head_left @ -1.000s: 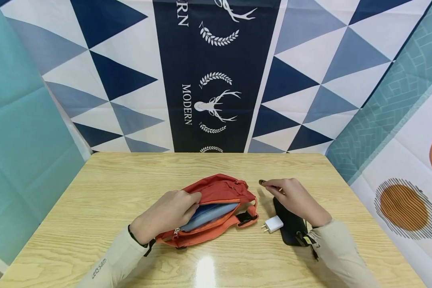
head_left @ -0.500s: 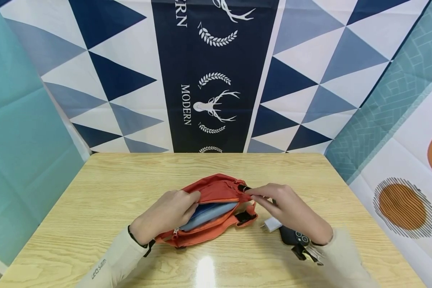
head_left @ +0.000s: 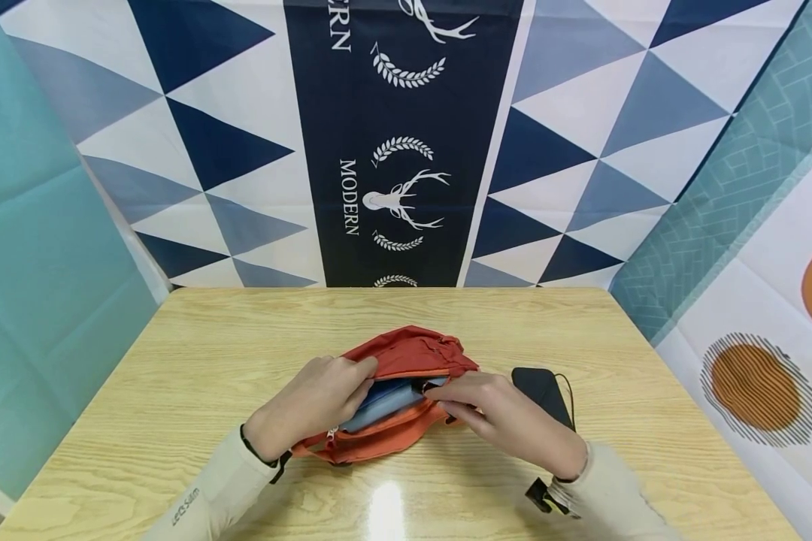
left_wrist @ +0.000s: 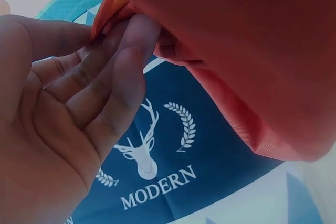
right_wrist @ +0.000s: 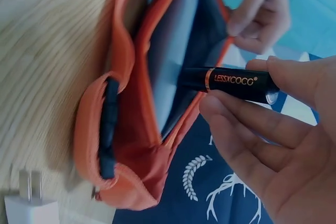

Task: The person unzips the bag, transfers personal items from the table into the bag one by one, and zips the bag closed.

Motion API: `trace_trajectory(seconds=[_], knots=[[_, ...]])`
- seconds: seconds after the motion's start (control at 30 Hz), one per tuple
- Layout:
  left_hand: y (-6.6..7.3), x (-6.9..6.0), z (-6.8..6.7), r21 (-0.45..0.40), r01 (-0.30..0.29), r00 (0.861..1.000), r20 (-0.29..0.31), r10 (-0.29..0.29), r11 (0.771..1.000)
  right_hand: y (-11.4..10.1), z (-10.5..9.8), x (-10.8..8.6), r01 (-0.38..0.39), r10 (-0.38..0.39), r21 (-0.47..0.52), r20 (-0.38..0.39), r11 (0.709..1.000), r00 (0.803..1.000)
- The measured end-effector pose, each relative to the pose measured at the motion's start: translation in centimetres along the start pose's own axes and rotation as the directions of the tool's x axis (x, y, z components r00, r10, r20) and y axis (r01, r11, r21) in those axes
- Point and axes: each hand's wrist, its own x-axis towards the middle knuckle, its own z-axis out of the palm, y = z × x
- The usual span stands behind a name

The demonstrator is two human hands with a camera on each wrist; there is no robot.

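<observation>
A red waist bag (head_left: 419, 353) with orange edging lies on the table, its zipped pocket gaping. Inside the pocket shows a pale blue-grey item (head_left: 386, 406); what it is cannot be told. My left hand (head_left: 328, 394) pinches the upper edge of the opening, fingers on the orange edging (left_wrist: 107, 14). In my right hand (head_left: 490, 402) is a black lipstick tube (right_wrist: 236, 83) with a gold ring, pinched between thumb and fingers. Its far end points into the pocket mouth.
A black phone (head_left: 540, 391) with a thin cord lies right of the bag, partly behind my right wrist. A white charger plug (right_wrist: 34, 209) rests near the bag's buckle strap (right_wrist: 107, 129). The wooden table (head_left: 243, 330) meets a patterned cloth at its back edge.
My right hand has carried the lipstick tube leftward from beside the bag, over its right end and down into the pocket opening. My left hand has stayed on the bag's edge.
</observation>
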Motion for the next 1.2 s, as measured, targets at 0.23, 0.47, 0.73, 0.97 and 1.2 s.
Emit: trace_trajectory(seconds=[0.23,0.47,0.73,0.97,1.2], knots=[[0.1,-0.1,0.0,-0.002,0.006,1.000,-0.002,-0.006,1.000,0.5,0.3,0.1,-0.002,0.000,-0.062,-0.031,0.998,1.000],[0.1,-0.1,0.1,-0.012,-0.004,1.000,0.005,0.004,1.000,0.8,1.2,0.2,0.057,-0.062,-0.074,-0.072,0.996,0.995],[0.1,-0.1,0.1,-0.023,-0.007,1.000,0.004,0.008,1.000,1.0,1.4,0.2,0.037,-0.063,-0.227,-0.108,0.973,0.992],[0.1,0.0,0.2,-0.017,-0.017,1.000,0.007,0.017,1.000,1.2,2.7,0.6,0.082,-0.169,-0.387,-0.196,0.918,0.966],[0.2,0.0,0.3,-0.034,-0.030,0.999,0.018,0.030,0.999,1.0,3.9,0.7,0.026,-0.111,-0.336,-0.235,0.941,0.966]])
